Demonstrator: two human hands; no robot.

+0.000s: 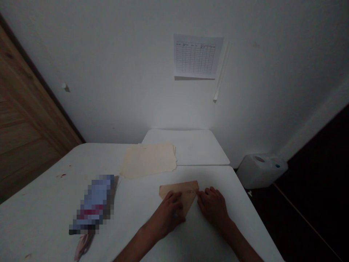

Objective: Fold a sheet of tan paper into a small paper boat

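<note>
A piece of folded brown paper (188, 198) lies on the white table in front of me, with a straight upper flap and sides that narrow toward me. My left hand (172, 211) rests on its left part, fingers bent and pressing it down, the thumb near its lower tip. At the paper's right corner, my right hand (213, 204) has its fingers curled, the thumb and forefinger gripping the edge. Part of the paper is hidden beneath my left hand.
Cream paper sheets (149, 160) lie stacked beyond my hands. A blurred blue pouch-like item (94, 203) is on the left of the white table (136, 225). A whitish plastic jerrycan (261, 171) stands beyond the table's right edge. A printed sheet (196, 56) hangs on the wall.
</note>
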